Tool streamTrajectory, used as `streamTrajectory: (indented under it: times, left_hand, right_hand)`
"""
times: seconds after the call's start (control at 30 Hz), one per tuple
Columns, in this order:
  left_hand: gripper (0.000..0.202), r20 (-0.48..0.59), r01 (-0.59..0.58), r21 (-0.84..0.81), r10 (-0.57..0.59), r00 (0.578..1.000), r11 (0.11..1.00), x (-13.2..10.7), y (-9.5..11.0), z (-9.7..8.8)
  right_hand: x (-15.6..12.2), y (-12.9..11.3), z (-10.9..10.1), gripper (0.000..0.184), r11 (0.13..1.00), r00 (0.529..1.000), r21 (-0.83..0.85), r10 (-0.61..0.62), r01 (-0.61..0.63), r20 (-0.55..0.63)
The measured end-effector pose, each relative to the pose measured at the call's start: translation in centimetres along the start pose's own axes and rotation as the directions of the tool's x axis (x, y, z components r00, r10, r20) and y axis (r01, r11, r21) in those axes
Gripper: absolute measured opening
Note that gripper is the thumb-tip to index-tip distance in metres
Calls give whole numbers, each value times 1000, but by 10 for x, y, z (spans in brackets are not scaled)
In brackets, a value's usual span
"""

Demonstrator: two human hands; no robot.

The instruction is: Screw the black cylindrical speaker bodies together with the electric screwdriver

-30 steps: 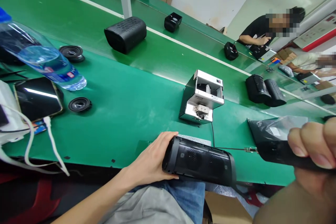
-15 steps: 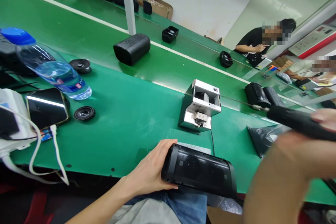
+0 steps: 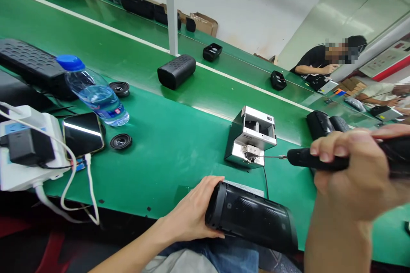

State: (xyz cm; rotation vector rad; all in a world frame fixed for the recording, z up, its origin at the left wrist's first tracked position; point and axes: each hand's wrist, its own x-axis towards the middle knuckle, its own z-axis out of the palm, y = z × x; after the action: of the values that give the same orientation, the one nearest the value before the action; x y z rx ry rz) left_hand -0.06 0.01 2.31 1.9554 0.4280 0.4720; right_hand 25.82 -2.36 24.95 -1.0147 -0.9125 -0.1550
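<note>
My left hand (image 3: 200, 211) grips the left end of a black speaker housing (image 3: 256, 215), which I hold tilted at the table's front edge above my lap. My right hand (image 3: 358, 166) is wrapped round a black electric screwdriver (image 3: 315, 160). Its thin bit points left, and the tip reaches the front of a silver screw feeder (image 3: 251, 136). Whether a screw sits on the tip is too small to tell. The feeder stands on the green table, just beyond the speaker housing.
A water bottle (image 3: 99, 96), two round speaker drivers (image 3: 121, 141), a phone (image 3: 83, 132) and a white power strip (image 3: 32, 153) with cables lie at left. Black speaker cases (image 3: 177, 71) stand along the green line. A person (image 3: 323, 59) works at the far right.
My right hand has brought the screwdriver left, so its bit now meets the screw feeder. The left hand still holds the speaker housing. The whole view has shifted slightly.
</note>
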Motion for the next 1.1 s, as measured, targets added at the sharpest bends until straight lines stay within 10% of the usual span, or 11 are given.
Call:
streamTrajectory:
  times: [0.13, 1.1]
  left_hand:
    - [139, -16, -4, -11, 4, 1000, 1000, 0, 0, 1]
    - [140, -25, 6, 24, -5, 1000, 1000, -2, -1, 2]
  right_hand:
    - [-10, 14, 23, 23, 1000, 995, -18, 7, -5, 104]
    - [-12, 6, 16, 23, 990, 989, -60, 132, -128, 62]
